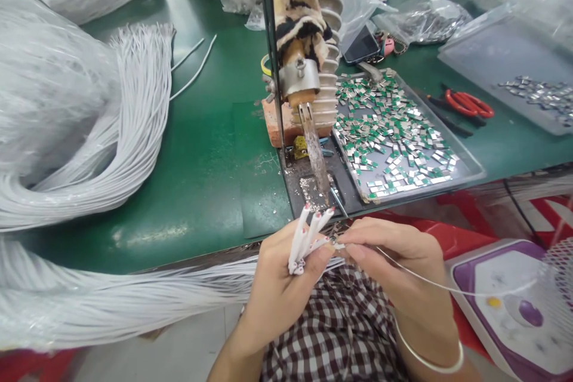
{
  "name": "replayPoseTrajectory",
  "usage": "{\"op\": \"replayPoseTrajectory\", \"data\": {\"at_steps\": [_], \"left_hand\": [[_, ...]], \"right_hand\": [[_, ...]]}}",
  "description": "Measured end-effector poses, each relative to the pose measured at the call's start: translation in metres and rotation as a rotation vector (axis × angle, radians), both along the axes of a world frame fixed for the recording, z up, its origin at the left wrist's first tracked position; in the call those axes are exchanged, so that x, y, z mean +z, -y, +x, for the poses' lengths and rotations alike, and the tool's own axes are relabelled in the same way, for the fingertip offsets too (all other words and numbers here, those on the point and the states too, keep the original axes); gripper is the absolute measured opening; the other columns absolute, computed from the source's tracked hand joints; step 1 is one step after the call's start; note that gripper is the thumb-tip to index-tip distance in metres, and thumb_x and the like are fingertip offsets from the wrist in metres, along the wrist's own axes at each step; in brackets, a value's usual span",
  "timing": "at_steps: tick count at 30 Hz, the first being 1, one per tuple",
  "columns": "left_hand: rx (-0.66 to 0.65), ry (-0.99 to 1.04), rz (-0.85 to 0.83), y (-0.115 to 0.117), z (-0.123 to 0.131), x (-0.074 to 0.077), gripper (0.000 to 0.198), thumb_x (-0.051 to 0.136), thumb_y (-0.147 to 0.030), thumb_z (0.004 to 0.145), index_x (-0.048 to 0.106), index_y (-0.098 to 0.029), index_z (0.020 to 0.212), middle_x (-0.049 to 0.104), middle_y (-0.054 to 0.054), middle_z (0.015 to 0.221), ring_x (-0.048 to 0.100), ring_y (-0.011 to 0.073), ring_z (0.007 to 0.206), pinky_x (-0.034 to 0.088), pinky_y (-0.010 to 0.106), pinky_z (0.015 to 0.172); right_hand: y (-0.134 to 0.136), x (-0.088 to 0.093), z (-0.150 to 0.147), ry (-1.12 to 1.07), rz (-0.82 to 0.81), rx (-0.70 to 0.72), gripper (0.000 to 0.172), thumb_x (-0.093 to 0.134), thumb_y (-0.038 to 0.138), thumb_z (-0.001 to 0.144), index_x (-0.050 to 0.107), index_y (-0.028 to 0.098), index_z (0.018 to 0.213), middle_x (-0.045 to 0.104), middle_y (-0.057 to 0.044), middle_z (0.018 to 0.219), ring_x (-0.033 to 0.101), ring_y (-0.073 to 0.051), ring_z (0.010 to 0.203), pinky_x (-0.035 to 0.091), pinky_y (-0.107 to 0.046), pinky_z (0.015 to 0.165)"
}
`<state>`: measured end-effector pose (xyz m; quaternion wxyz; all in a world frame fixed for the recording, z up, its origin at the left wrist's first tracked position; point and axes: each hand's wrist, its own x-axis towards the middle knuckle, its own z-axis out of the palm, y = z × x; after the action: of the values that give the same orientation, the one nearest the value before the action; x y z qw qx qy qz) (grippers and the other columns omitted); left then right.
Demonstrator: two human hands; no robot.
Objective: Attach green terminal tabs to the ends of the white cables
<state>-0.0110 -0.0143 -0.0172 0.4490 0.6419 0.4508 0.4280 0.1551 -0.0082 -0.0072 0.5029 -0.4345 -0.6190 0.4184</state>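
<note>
Grips both closed here: left hand (273, 289) wraps a bunch of white cables (308, 234), right hand (398, 259) pinches one thin wire (470, 293) just right of their tips.

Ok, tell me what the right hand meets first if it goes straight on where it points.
Probably the white cable ends held in the left hand; the right hand points left, close to them.

Tabletop (201, 155): dark green. Cable bundle (116, 131): white throughout. Cable ends (308, 233): white sheaths, red tips. Thin wire (418, 276): white. Tray parts (394, 137): green and silver (mixed, no order). Scissors (470, 104): red handles. Fabric wrap (295, 3): tan with black animal-print blotches. Lap cloth (340, 325): brown-and-white check. Bracelet (430, 362): silver. Fan base (505, 310): purple and white.
</note>
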Motion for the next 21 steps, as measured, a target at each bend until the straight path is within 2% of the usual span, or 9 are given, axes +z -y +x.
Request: {"op": "replayPoseTrajectory", "data": {"at_steps": [3,6,10,12,14,15,17,19,21], "left_hand": [[-0.022,0.019,0.02,-0.001,-0.002,-0.001,0.017,0.058,-0.02,0.093,0.069,-0.019,0.079,0.059,0.001,0.072,0.053,0.0146,0.065,0.038,0.027,0.06],[-0.006,0.06,0.045,0.0,-0.005,-0.005,0.016,0.059,-0.02,0.093,0.071,-0.021,0.083,0.062,0.002,0.073,0.055,0.0159,0.068,0.04,0.028,0.063],[0.13,0.239,-0.004,0.004,-0.01,-0.013,0.014,0.058,-0.024,0.095,0.071,-0.024,0.089,0.062,0.001,0.079,0.05,0.0132,0.065,0.037,0.026,0.058],[0.178,0.36,-0.061,0.007,-0.012,-0.015,0.014,0.057,-0.026,0.096,0.069,-0.024,0.09,0.059,0.0,0.079,0.044,0.0098,0.058,0.032,0.024,0.051],[0.203,0.443,-0.092,0.009,-0.013,-0.015,0.014,0.056,-0.025,0.096,0.069,-0.023,0.09,0.056,-0.001,0.079,0.039,0.0075,0.054,0.028,0.022,0.047],[0.212,0.47,-0.1,0.011,-0.013,-0.015,0.014,0.056,-0.025,0.096,0.068,-0.023,0.09,0.055,-0.001,0.079,0.038,0.0067,0.053,0.028,0.021,0.046],[0.225,0.502,-0.113,0.014,-0.014,-0.015,0.012,0.058,-0.026,0.096,0.068,-0.022,0.09,0.054,-0.002,0.078,0.037,0.0056,0.052,0.027,0.02,0.045],[0.237,0.502,-0.121,0.017,-0.015,-0.014,0.009,0.063,-0.029,0.092,0.068,-0.022,0.089,0.053,-0.002,0.077,0.037,0.0054,0.052,0.027,0.02,0.044],[0.254,0.477,-0.113,0.02,-0.017,-0.013,0.009,0.07,-0.03,0.087,0.068,-0.022,0.089,0.052,-0.002,0.076,0.038,0.0063,0.054,0.028,0.02,0.045]], "right_hand": [[-0.003,0.006,0.001,0.047,-0.132,0.042,0.016,0.061,0.009,0.081,0.068,0.019,0.071,0.062,0.003,0.061,0.052,-0.007,0.053,0.041,-0.016,0.046],[-0.004,0.01,0.003,-0.018,-0.273,0.119,0.021,0.057,0.016,0.085,0.062,0.017,0.065,0.053,0.004,0.056,0.044,-0.007,0.05,0.036,-0.018,0.044],[-0.001,0.011,0.014,-0.059,-0.176,-0.011,0.021,0.058,0.018,0.088,0.063,0.018,0.068,0.056,0.003,0.059,0.05,-0.008,0.053,0.041,-0.019,0.047],[0.0,0.005,0.023,0.045,-0.115,0.097,0.02,0.058,0.019,0.09,0.065,0.018,0.072,0.061,0.001,0.062,0.055,-0.009,0.055,0.045,-0.02,0.051],[0.0,-0.009,0.03,0.301,-0.097,0.259,0.023,0.056,0.022,0.093,0.067,0.019,0.072,0.066,0.001,0.064,0.06,-0.01,0.058,0.048,-0.019,0.055],[-0.002,-0.021,0.031,0.454,-0.098,0.295,0.023,0.056,0.022,0.093,0.069,0.019,0.074,0.068,0.001,0.067,0.063,-0.01,0.06,0.05,-0.019,0.058],[-0.007,-0.048,0.029,0.773,-0.144,0.22,0.017,0.057,0.018,0.092,0.072,0.018,0.085,0.074,-0.002,0.079,0.068,-0.013,0.072,0.053,-0.022,0.068],[-0.015,-0.079,0.023,0.906,-0.186,0.166,0.015,0.057,0.013,0.091,0.072,0.013,0.094,0.075,-0.01,0.089,0.071,-0.02,0.083,0.055,-0.031,0.076],[-0.023,-0.104,0.017,1.014,-0.204,0.165,0.014,0.057,0.014,0.093,0.069,0.012,0.099,0.073,-0.011,0.099,0.069,-0.021,0.092,0.055,-0.037,0.084]]}}
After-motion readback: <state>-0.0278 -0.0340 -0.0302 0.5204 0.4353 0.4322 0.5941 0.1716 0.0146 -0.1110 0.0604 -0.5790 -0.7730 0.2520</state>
